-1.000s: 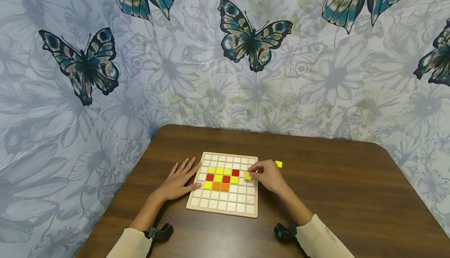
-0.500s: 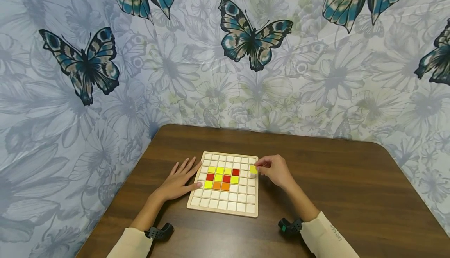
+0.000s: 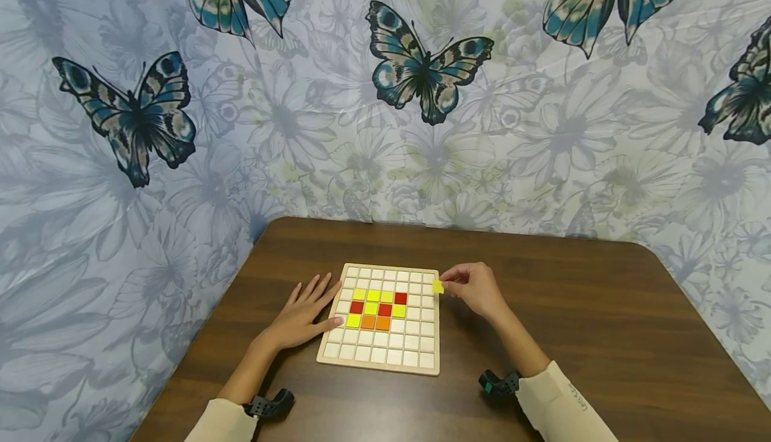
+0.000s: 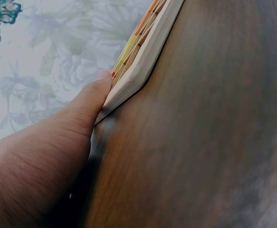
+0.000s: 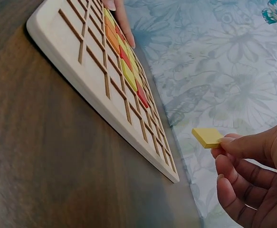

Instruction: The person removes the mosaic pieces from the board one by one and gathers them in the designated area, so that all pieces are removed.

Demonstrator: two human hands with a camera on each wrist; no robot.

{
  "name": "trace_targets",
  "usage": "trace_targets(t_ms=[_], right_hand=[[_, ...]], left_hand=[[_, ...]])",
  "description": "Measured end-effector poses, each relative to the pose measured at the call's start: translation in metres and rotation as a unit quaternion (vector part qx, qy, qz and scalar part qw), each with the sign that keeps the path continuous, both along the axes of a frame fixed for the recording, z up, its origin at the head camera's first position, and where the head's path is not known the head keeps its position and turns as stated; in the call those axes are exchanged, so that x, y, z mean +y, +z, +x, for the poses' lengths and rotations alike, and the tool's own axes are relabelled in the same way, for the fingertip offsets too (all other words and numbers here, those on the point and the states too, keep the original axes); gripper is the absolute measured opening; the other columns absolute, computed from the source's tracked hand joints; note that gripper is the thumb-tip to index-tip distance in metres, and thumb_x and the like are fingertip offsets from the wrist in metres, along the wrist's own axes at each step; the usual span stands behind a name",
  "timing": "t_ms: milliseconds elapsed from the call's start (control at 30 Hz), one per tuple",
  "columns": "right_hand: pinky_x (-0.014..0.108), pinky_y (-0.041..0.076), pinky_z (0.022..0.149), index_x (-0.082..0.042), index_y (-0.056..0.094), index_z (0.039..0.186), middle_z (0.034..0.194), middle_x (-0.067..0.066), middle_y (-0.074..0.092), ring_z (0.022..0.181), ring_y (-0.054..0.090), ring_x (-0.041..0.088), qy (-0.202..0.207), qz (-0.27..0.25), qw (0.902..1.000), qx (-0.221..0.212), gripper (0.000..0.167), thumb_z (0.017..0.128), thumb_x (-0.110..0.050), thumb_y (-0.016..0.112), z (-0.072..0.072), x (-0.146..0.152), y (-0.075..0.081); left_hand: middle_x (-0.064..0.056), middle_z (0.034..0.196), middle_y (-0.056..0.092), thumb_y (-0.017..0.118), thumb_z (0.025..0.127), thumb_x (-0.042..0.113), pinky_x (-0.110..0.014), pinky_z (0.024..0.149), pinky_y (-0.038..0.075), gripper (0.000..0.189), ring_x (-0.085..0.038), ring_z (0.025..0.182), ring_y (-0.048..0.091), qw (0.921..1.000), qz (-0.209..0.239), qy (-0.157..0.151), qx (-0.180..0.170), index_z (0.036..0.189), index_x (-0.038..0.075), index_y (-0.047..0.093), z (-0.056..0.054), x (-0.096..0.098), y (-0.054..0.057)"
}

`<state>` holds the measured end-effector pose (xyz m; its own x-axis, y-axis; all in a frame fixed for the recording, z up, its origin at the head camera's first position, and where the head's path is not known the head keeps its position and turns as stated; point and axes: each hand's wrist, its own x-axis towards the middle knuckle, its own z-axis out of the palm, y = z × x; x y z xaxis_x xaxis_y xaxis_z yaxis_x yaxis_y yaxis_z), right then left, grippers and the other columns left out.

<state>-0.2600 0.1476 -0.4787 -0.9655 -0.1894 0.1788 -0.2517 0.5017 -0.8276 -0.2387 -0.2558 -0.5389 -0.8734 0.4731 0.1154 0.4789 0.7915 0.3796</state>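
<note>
A square wooden grid board (image 3: 415, 360) lies on the table, with yellow, red and orange tiles in several of its cells. My right hand (image 3: 478, 289) pinches a yellow tile (image 3: 438, 286) between thumb and fingertips, over the board's right edge. In the right wrist view this thin yellow tile (image 5: 207, 137) is held up at its near end, the other fingers curled below. My left hand (image 3: 303, 315) lies with spread fingers along the board's left side. Its thumb (image 4: 98, 90) overlaps the board's edge in the left wrist view.
A brown wooden table (image 3: 578, 308) reaches back to a wall hanging (image 3: 337, 127) printed with butterflies and flowers. Dark wrist devices (image 3: 272, 404) sit on both wrists. A red tile (image 3: 400, 299) is the set tile nearest the right hand.
My right hand has drawn the yellow tile right and back, from over the cells to the right edge. A loose yellow tile behind that hand has gone from sight. My left hand stays put.
</note>
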Motion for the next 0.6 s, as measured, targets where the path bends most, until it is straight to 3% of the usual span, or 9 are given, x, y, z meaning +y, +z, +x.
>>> trace_targets(t_ms=[167, 400, 600], right_hand=[[0.029, 0.047, 0.052, -0.005, 0.08, 0.092, 0.073, 0.014, 0.071, 0.067, 0.067, 0.037, -0.003, -0.001, 1.0, -0.005, 0.004, 0.088, -0.005, 0.078, -0.002, 0.004, 0.002], [0.03, 0.051, 0.055, -0.003, 0.08, 0.094, 0.077, 0.013, 0.073, 0.071, 0.068, 0.04, -0.005, 0.01, 0.9999, 0.0, 0.006, 0.09, -0.005, 0.077, -0.006, 0.01, 0.008], [0.028, 0.049, 0.053, -0.001, 0.079, 0.093, 0.079, 0.019, 0.073, 0.071, 0.068, 0.043, -0.003, 0.004, 0.9999, 0.01, 0.005, 0.089, -0.003, 0.077, -0.009, 0.017, 0.011]], left_hand=[[-0.017, 0.167, 0.019, 0.058, 0.097, 0.059, -0.07, 0.116, 0.003, 0.084, -0.044, 0.153, 0.013, 1.0, 0.005, 0.001, 0.003, 0.163, 0.018, 0.026, 0.001, 0.0, 0.0], [-0.021, 0.165, 0.023, 0.061, 0.097, 0.054, -0.072, 0.115, 0.006, 0.082, -0.047, 0.151, 0.016, 0.9998, 0.016, -0.002, 0.015, 0.162, 0.014, 0.029, 0.003, 0.001, 0.001], [-0.018, 0.167, 0.02, 0.059, 0.097, 0.057, -0.07, 0.116, 0.003, 0.083, -0.044, 0.153, 0.013, 1.0, 0.007, 0.002, 0.005, 0.163, 0.017, 0.027, 0.002, 0.001, 0.002]])
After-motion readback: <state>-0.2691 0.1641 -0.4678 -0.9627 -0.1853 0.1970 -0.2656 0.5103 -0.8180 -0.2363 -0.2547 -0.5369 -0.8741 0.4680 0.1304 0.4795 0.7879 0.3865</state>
